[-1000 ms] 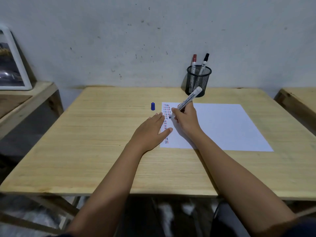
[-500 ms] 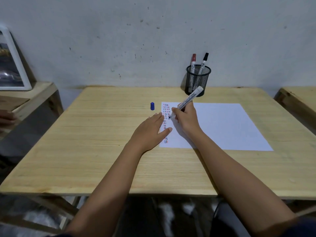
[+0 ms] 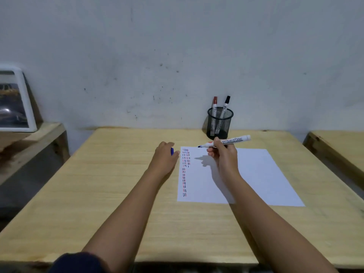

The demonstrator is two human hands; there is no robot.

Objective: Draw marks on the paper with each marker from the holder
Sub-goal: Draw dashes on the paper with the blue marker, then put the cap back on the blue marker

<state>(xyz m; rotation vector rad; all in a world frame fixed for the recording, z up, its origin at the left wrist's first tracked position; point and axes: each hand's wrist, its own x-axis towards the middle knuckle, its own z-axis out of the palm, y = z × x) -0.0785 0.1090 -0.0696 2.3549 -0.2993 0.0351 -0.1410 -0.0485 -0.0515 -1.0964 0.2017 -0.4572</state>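
My right hand (image 3: pixel 223 156) holds an uncapped blue marker (image 3: pixel 232 141) nearly level above the top of the white paper (image 3: pixel 256 174), its tip pointing left and off the sheet. My left hand (image 3: pixel 164 159) rests on the table just left of the paper, with its fingers closing around the blue cap (image 3: pixel 172 151). Columns of short red, blue and black dashes (image 3: pixel 185 170) run down the paper's left edge. A black mesh holder (image 3: pixel 219 123) at the back of the table has a red marker (image 3: pixel 214 107) and a black marker (image 3: pixel 225 106) standing in it.
The wooden table (image 3: pixel 98 194) stands against a grey wall. A lower wooden shelf (image 3: pixel 29 138) on the left carries a white-framed picture (image 3: pixel 15 101). Another wooden surface (image 3: pixel 338 146) lies to the right.
My right hand lifted the marker off the paper and turned it level. My left hand slid away from the paper's left edge up to the blue cap. The camera tilted upward.
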